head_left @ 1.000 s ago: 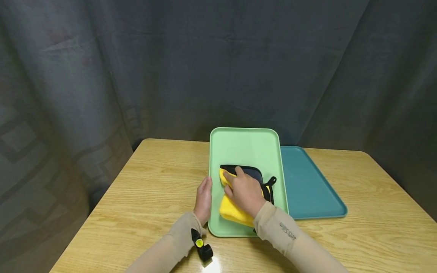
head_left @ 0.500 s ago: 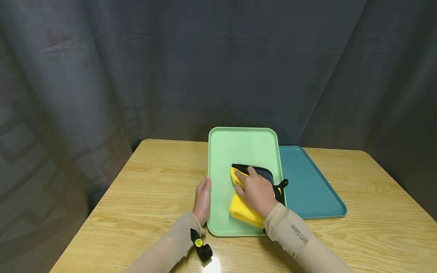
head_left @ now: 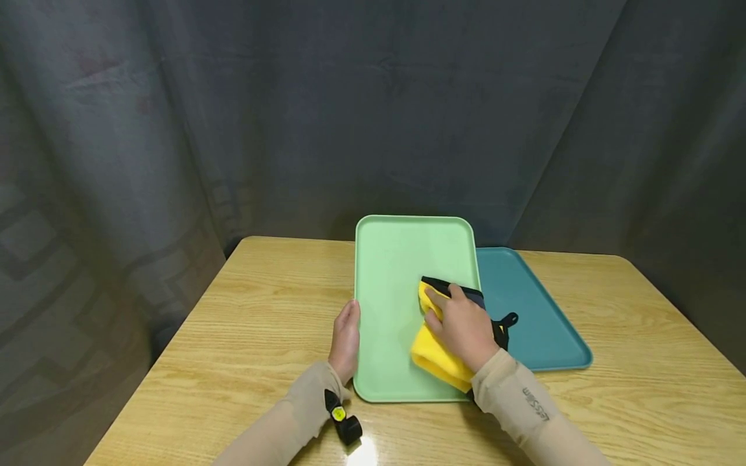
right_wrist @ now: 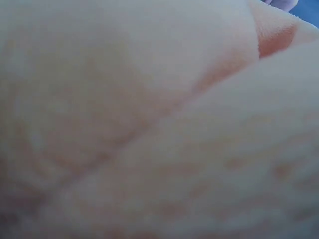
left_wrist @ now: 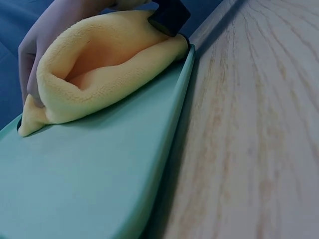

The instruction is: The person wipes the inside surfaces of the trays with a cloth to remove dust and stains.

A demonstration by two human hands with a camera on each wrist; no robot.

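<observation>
In the head view my right hand [head_left: 466,329] holds a folded yellow microfibre cloth [head_left: 437,359] with black edging and a dark side against the right part of a light green tray [head_left: 402,252]. A black loop on the cloth hangs past the tray's right rim. My left hand [head_left: 345,340] grips the tray's left edge, thumb at the rim and the other fingers hidden. From the left wrist, the cloth [left_wrist: 84,94] shows as a bulging fold on the tray, with the right hand's fingers [left_wrist: 47,57] behind it. Blurred cloth [right_wrist: 199,164] fills the right wrist view.
A blue tray [head_left: 542,330] lies on the wooden table [head_left: 262,310], partly covered by the green tray. The green tray's far end overlaps the table's back edge in the head view. A dark grey curtain [head_left: 373,129] hangs behind.
My right hand has slid the cloth rightward across the green tray, from its middle to the right rim. The left hand and both trays have stayed nearly still.
</observation>
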